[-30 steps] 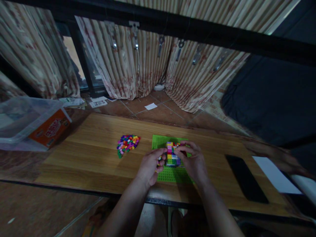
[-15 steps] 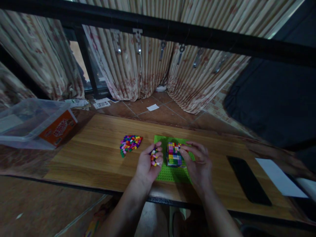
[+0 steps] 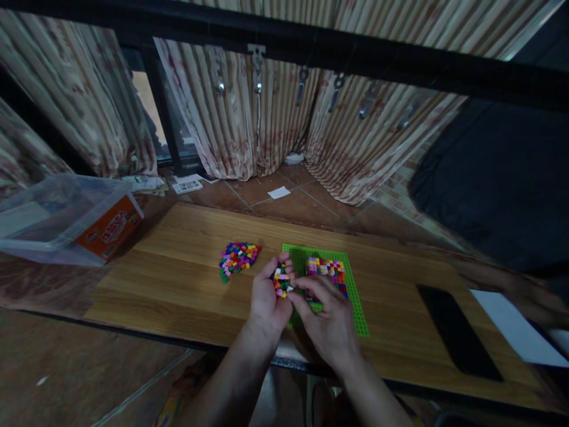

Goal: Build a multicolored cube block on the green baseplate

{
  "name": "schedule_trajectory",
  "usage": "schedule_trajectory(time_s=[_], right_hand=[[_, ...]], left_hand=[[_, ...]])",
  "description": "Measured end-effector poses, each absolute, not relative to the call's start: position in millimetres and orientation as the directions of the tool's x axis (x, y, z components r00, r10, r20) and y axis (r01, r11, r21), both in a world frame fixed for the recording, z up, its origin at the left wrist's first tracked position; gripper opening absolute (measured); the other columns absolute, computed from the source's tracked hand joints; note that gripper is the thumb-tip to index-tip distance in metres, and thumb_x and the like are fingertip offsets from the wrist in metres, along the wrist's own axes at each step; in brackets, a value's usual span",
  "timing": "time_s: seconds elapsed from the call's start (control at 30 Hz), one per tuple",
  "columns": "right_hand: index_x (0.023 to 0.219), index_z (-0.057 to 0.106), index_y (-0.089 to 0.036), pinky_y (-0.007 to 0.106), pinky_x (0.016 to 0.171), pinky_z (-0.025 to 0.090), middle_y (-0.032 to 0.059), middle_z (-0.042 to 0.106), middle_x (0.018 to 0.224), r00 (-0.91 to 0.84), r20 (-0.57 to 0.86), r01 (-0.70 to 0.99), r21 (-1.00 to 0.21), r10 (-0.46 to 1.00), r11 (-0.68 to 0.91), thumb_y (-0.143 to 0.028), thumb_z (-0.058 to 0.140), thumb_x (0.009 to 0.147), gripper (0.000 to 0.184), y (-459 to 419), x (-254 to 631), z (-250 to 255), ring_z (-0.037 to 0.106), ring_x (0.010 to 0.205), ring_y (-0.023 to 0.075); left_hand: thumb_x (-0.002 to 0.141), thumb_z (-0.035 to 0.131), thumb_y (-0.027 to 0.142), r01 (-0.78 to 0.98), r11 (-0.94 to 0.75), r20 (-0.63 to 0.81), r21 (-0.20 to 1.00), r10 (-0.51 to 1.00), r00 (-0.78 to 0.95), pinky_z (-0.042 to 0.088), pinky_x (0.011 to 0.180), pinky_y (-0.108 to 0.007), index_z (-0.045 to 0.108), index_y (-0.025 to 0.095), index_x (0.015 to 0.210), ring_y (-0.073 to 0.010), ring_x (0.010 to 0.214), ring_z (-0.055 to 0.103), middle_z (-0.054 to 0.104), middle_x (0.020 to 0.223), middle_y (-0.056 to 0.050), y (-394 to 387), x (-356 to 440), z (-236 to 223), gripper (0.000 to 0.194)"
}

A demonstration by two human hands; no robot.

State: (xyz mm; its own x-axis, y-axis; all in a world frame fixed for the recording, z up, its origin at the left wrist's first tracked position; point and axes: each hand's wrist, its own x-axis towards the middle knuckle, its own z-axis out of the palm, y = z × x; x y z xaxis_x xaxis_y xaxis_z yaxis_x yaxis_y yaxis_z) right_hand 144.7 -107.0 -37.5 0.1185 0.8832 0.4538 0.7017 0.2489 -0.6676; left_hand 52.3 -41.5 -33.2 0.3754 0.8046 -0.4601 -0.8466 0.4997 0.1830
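Note:
My left hand (image 3: 265, 295) is turned palm up, its fingers curled round a small heap of mixed toy bricks (image 3: 281, 279). The thumb and fingertips of my right hand (image 3: 326, 317) come together at the edge of that heap; a whitish brick shows by the tips, but I cannot make out whether it is gripped. Beneath and beyond the right hand lies a green studded baseplate (image 3: 359, 308). On it stands a block built of many-coloured bricks (image 3: 326, 267), its near side partly covered by my right hand.
Left of my hands, a loose pile of small coloured bricks (image 3: 237, 258) lies on the wooden table (image 3: 169, 267). A clear plastic bin (image 3: 57, 237) with an orange label stands at far left. To the right are a black flat object (image 3: 457, 332) and a white sheet (image 3: 518, 326).
My right hand has moved left from the top of the brick block to the bricks in my left palm. More of the block and baseplate's right side now shows. The view has shifted slightly.

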Motion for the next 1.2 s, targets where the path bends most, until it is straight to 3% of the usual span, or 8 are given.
schedule_trajectory(time_s=[0.17, 0.37, 0.5, 0.67, 0.87, 1.03, 1.2], right_hand=[[0.091, 0.065, -0.024, 0.029, 0.079, 0.051, 0.0009, 0.069, 0.092, 0.121, 0.483, 0.726, -0.639, 0.867, 0.254, -0.018, 0.064, 0.084, 0.009, -105.4, 140.4, -39.0, 0.064, 0.087, 0.0162], [0.094, 0.069, -0.024, 0.03, 0.083, 0.051, 0.0028, 0.068, 0.095, 0.116, 0.437, 0.685, -0.686, 0.892, 0.246, -0.019, 0.059, 0.087, 0.013, -103.9, 143.4, -38.4, 0.064, 0.09, 0.0165], [0.095, 0.069, -0.027, 0.032, 0.084, 0.051, 0.0022, 0.068, 0.097, 0.124, 0.405, 0.589, -0.765, 0.906, 0.261, -0.02, 0.057, 0.088, 0.016, -104.8, 147.4, -36.5, 0.064, 0.092, 0.0165], [0.091, 0.071, -0.027, 0.03, 0.077, 0.053, 0.002, 0.067, 0.095, 0.259, 0.358, 0.392, -0.888, 0.897, 0.241, -0.024, 0.065, 0.083, 0.011, -106.8, 155.2, -31.8, 0.063, 0.089, 0.0165], [0.089, 0.072, -0.025, 0.029, 0.075, 0.052, 0.0015, 0.069, 0.09, 0.345, 0.31, 0.267, -0.937, 0.886, 0.224, -0.027, 0.067, 0.081, 0.009, -105.6, 170.7, -35.4, 0.064, 0.082, 0.0154], [0.091, 0.073, -0.023, 0.035, 0.079, 0.053, 0.0042, 0.07, 0.095, 0.481, 0.271, 0.281, -0.948, 0.834, 0.146, -0.036, 0.067, 0.08, 0.018, -103.7, 201.1, -45.8, 0.065, 0.085, 0.0179], [0.093, 0.072, -0.021, 0.034, 0.073, 0.054, 0.0065, 0.069, 0.096, 0.422, 0.298, 0.442, -0.892, 0.856, 0.092, -0.039, 0.058, 0.086, 0.024, -101.2, 216.3, -54.1, 0.065, 0.08, 0.0185]], left_hand=[[0.09, 0.043, 0.017, -0.86, 0.489, -0.457, 0.143, 0.803, 0.381, 0.045, 0.052, -0.017, 0.063, 0.009, 0.077, -0.0083, 0.054, 0.054, 0.055, 0.062, -0.003, -44.5, 57.1, -32.8, 0.024], [0.09, 0.045, 0.018, -0.871, 0.471, -0.415, 0.14, 0.827, 0.38, 0.05, 0.059, -0.019, 0.065, 0.009, 0.078, -0.0107, 0.063, 0.058, 0.059, 0.069, -0.006, -46.3, 57.5, -30.9, 0.025], [0.09, 0.045, 0.019, -0.862, 0.489, -0.414, 0.13, 0.817, 0.401, 0.052, 0.062, -0.021, 0.066, 0.009, 0.078, -0.012, 0.067, 0.06, 0.062, 0.073, -0.008, -46.4, 56.8, -28.6, 0.026], [0.09, 0.046, 0.017, -0.874, 0.47, -0.463, 0.12, 0.806, 0.369, 0.055, 0.063, -0.022, 0.067, 0.008, 0.079, -0.0121, 0.068, 0.062, 0.065, 0.077, -0.009, -44.6, 55.9, -28.8, 0.025], [0.089, 0.047, 0.014, -0.882, 0.449, -0.477, 0.145, 0.812, 0.335, 0.055, 0.065, -0.022, 0.067, 0.007, 0.079, -0.0123, 0.069, 0.063, 0.065, 0.076, -0.009, -43.3, 53.9, -29.3, 0.024], [0.09, 0.048, 0.018, -0.85, 0.492, -0.52, 0.187, 0.784, 0.339, 0.054, 0.056, -0.021, 0.066, 0.007, 0.077, -0.0105, 0.061, 0.059, 0.062, 0.071, -0.008, -41.9, 51.0, -32.0, 0.025], [0.092, 0.044, 0.024, -0.812, 0.53, -0.58, 0.245, 0.751, 0.316, 0.05, 0.047, -0.018, 0.064, 0.008, 0.075, -0.0089, 0.053, 0.055, 0.058, 0.066, -0.006, -41.9, 51.2, -34.9, 0.031]])
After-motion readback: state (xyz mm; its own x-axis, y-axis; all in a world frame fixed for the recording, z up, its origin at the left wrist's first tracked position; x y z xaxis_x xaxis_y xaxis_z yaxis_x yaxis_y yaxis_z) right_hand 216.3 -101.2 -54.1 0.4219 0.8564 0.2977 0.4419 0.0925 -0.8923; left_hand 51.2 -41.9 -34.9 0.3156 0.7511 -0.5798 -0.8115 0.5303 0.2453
